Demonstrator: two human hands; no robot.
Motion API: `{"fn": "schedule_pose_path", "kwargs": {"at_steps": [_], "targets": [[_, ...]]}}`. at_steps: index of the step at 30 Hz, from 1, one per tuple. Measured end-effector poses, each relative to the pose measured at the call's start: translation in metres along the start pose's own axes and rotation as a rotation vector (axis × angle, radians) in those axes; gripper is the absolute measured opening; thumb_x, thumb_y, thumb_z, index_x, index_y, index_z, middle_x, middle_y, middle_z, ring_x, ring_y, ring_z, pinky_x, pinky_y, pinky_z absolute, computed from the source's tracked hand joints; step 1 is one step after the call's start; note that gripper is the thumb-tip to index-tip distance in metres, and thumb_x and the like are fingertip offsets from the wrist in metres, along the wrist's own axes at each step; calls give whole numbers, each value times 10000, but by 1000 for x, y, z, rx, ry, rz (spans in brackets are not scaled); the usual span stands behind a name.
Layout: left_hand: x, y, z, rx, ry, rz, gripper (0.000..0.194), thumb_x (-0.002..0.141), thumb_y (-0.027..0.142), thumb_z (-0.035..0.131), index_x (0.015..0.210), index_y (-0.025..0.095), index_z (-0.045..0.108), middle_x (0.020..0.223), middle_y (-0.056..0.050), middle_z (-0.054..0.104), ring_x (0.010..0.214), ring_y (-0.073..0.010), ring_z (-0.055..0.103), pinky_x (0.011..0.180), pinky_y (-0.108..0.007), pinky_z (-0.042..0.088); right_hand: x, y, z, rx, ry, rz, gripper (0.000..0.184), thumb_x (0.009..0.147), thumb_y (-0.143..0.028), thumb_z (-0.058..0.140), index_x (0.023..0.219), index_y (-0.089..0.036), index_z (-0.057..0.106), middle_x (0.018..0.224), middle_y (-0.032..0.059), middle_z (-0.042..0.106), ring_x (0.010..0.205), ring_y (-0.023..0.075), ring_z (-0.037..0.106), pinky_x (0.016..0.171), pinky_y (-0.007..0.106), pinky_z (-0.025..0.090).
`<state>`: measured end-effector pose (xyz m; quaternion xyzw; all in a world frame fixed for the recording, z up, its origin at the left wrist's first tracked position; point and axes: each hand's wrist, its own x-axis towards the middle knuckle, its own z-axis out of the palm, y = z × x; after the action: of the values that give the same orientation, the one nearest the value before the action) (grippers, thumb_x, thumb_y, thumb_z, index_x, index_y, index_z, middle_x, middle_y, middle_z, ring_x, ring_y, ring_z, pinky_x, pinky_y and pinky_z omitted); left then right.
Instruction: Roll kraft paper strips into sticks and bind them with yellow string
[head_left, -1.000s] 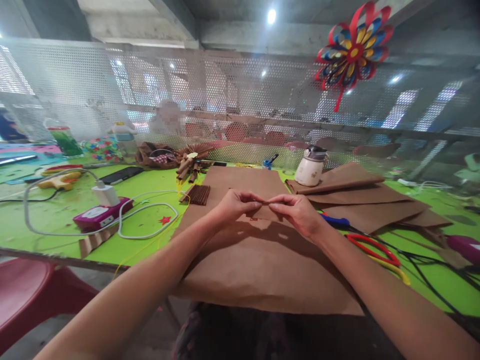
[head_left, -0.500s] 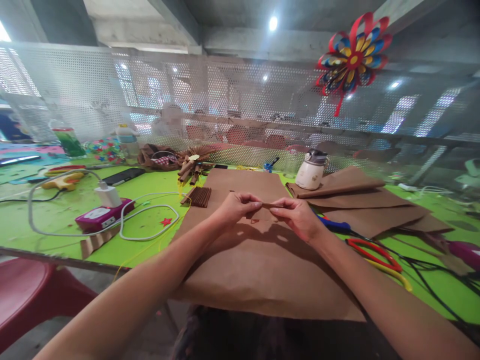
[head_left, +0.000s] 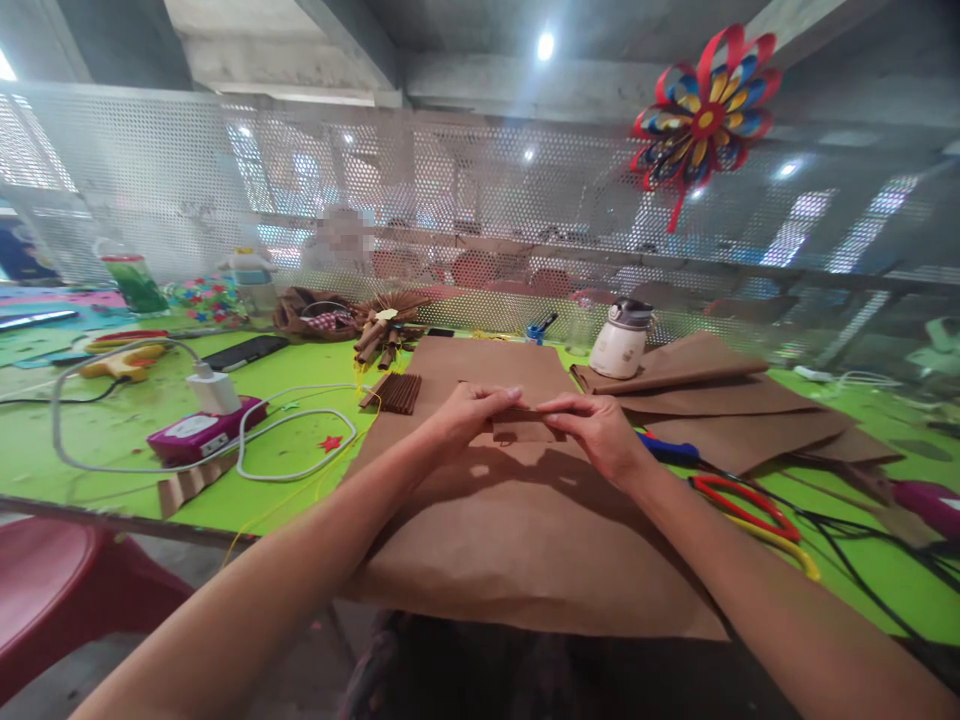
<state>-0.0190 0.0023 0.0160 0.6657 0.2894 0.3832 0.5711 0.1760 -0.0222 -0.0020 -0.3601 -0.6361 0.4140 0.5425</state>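
Between my two hands is a small folded strip of brown kraft paper (head_left: 525,428), held just above a large brown paper sheet (head_left: 525,540). My left hand (head_left: 476,408) pinches the strip's left end, thumb on top. On the right end, the thumb and fingers of my right hand (head_left: 592,425) close on the strip. Left of my hands lies a pleated stack of brown paper (head_left: 397,393). Beyond it rests a bundle of rolled brown paper (head_left: 380,335) with yellow string.
At right are folded brown sheets (head_left: 720,390), a white bottle (head_left: 621,340), a blue-handled tool (head_left: 667,450) and red-yellow handles (head_left: 750,510). At left, a purple power strip (head_left: 202,432) with a white cable (head_left: 300,475) and a phone (head_left: 246,352) lie on the green table.
My fingers have shifted along the strip, and the left thumb now lies flatter. More of the paper strip shows between the hands.
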Motion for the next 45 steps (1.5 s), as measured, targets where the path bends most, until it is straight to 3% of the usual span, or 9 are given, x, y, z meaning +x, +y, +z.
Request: {"fn": "schedule_pose_path", "kwargs": {"at_steps": [3, 8, 12, 26, 29, 33, 36, 39, 45], "targets": [[2, -4, -2, 1, -10, -97, 398, 772, 474, 580, 785, 99, 714, 638, -65, 657, 552, -127, 560, 556, -254, 415, -2, -5, 2, -75, -24, -31, 113, 674, -190, 681, 766, -186, 745, 614, -6, 601, 581, 111, 490, 586, 273, 374], [-1, -4, -1, 18, -124, -213, 317, 734, 431, 642, 698, 120, 689, 535, -19, 613, 567, -151, 604, 571, -250, 437, -3, -7, 2, -181, -66, -75, 108, 696, -236, 682, 769, -196, 749, 707, 27, 635, 649, 141, 524, 607, 285, 394], [-4, -1, 0, 79, -197, -169, 351, 764, 462, 599, 802, 124, 684, 568, -19, 626, 577, -141, 608, 536, -219, 407, -2, -6, 1, -215, -89, -106, 115, 715, -261, 677, 779, -200, 750, 689, 23, 621, 638, 139, 521, 610, 287, 402], [-5, -2, 1, 306, -243, -127, 400, 818, 496, 493, 944, 152, 654, 497, 1, 603, 433, -129, 559, 439, -203, 396, 1, -1, -7, -236, -172, -99, 139, 727, -250, 662, 812, -183, 748, 651, 13, 598, 605, 127, 539, 608, 278, 423], [-6, 0, 2, 388, -234, -67, 389, 820, 485, 499, 969, 165, 664, 545, -11, 632, 449, -120, 567, 445, -195, 387, -1, -4, -9, -188, -238, -39, 227, 700, -204, 653, 913, -188, 728, 803, 42, 666, 706, 152, 590, 648, 280, 448], [-5, -1, 4, 466, -217, -33, 418, 849, 493, 444, 916, 148, 672, 533, -19, 625, 458, -123, 577, 453, -196, 388, -3, -11, -10, -91, -300, 60, 375, 683, -175, 636, 1055, -207, 670, 1038, 56, 672, 964, 207, 592, 811, 314, 442], [-3, -5, 4, 492, -167, -20, 422, 844, 501, 447, 848, 139, 662, 526, -14, 612, 449, -120, 564, 443, -192, 379, -2, -10, -9, -217, -263, 50, 228, 748, -289, 623, 925, -166, 697, 856, 47, 683, 806, 179, 593, 737, 295, 440], [-1, -8, 4, 521, -147, 40, 391, 843, 478, 466, 745, 139, 633, 510, -5, 585, 449, -107, 539, 447, -186, 370, 1, -5, -8, -289, -217, 55, 247, 761, -377, 623, 769, -137, 680, 665, 23, 625, 631, 136, 530, 617, 265, 414], [-2, -6, 4, 599, -153, 138, 361, 870, 379, 442, 624, 146, 567, 512, 0, 563, 449, -86, 505, 459, -179, 356, 2, -2, -8, -299, -174, 35, 249, 750, -378, 637, 691, -136, 658, 590, -5, 563, 576, 112, 472, 580, 251, 377]]}}
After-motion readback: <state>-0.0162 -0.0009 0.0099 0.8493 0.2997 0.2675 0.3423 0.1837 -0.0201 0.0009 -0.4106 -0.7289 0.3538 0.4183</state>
